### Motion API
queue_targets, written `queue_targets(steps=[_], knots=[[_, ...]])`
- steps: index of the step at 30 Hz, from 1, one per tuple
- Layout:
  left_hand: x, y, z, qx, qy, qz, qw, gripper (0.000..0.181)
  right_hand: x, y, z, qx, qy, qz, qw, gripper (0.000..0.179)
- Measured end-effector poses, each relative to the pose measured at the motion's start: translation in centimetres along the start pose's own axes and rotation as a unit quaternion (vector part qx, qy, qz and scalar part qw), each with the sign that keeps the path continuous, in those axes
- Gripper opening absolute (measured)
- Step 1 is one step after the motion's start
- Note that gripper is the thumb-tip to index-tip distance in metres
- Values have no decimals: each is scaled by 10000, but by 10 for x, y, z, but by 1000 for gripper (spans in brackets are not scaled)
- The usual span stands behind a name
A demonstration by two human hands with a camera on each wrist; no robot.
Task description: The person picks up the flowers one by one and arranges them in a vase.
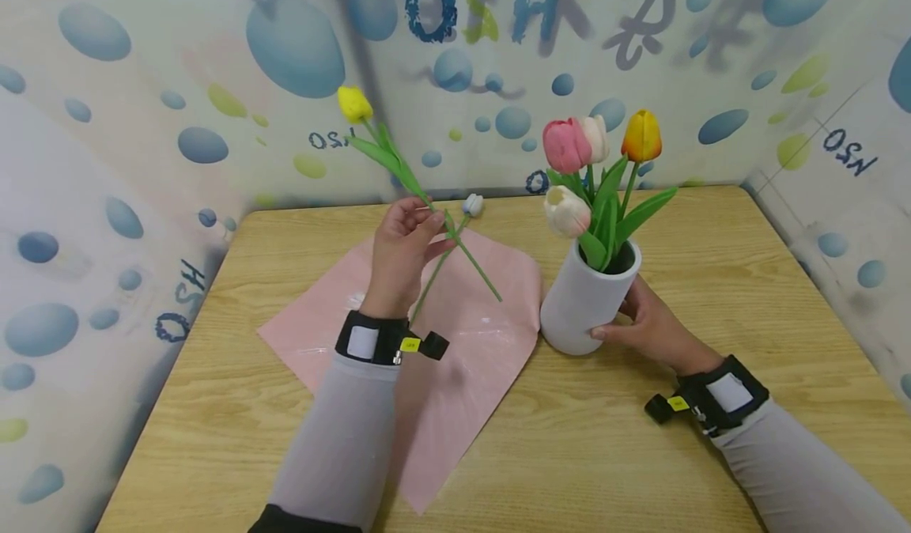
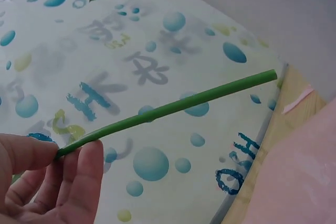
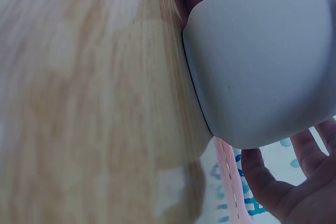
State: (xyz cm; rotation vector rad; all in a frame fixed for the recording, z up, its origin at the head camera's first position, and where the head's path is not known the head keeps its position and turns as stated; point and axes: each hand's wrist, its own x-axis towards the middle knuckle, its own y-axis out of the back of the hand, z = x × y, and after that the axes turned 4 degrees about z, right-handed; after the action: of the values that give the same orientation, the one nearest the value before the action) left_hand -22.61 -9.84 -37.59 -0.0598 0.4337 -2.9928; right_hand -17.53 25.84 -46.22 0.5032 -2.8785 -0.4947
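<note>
My left hand [image 1: 406, 252] pinches the green stem of a yellow tulip [image 1: 355, 104] between thumb and fingertips. The bloom points up and away to the left, and the bare stem end [image 2: 231, 88] sticks out to the right of the fingers. With the right hand [image 1: 651, 323] I hold a white vase [image 1: 587, 304] low on its right side, thumb in front and fingers behind. In the vase stand a pink tulip [image 1: 566, 145], two whitish tulips [image 1: 567, 211] and an orange-yellow tulip [image 1: 642, 136]. The vase base is at the tabletop.
A pink wrapping sheet [image 1: 491, 359] lies on the wooden table [image 1: 626, 454], left of the vase. On it lies a small whitish tulip [image 1: 473, 205], its stem running behind my left hand. A printed backdrop [image 1: 455, 137] rises at the table's back edge.
</note>
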Motion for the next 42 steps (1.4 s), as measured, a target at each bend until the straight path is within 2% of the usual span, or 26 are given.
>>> queue_targets(steps=[5, 13, 19, 24, 29, 34, 38, 42], knots=[[-7, -9, 4, -609, -28, -47, 9981, 15, 1, 0, 0, 4, 24, 3, 10000, 95], [-12, -29, 8, -1402, -96, -170, 9899, 15, 0, 0, 0, 28, 9, 18, 10000, 95], [-14, -46, 11, -2014, -153, -80, 9794, 14, 0, 0, 2, 45, 53, 31, 10000, 95], [-13, -56, 12, -2351, -60, -31, 9720, 15, 1, 0, 3, 26, 76, 42, 10000, 96], [-14, -63, 12, -2484, 69, 21, 9686, 14, 1, 0, 3, 5, 96, 37, 9999, 96], [-17, -67, 12, -2486, 52, -45, 9686, 14, 1, 0, 2, -29, 64, 41, 10000, 97], [-19, -71, 13, -2259, -66, -92, 9741, 14, 1, 0, 2, -84, 15, 65, 9999, 98], [-23, -76, 17, -1816, -352, -130, 9827, 15, 1, 1, 2, -102, 24, 63, 9999, 97]])
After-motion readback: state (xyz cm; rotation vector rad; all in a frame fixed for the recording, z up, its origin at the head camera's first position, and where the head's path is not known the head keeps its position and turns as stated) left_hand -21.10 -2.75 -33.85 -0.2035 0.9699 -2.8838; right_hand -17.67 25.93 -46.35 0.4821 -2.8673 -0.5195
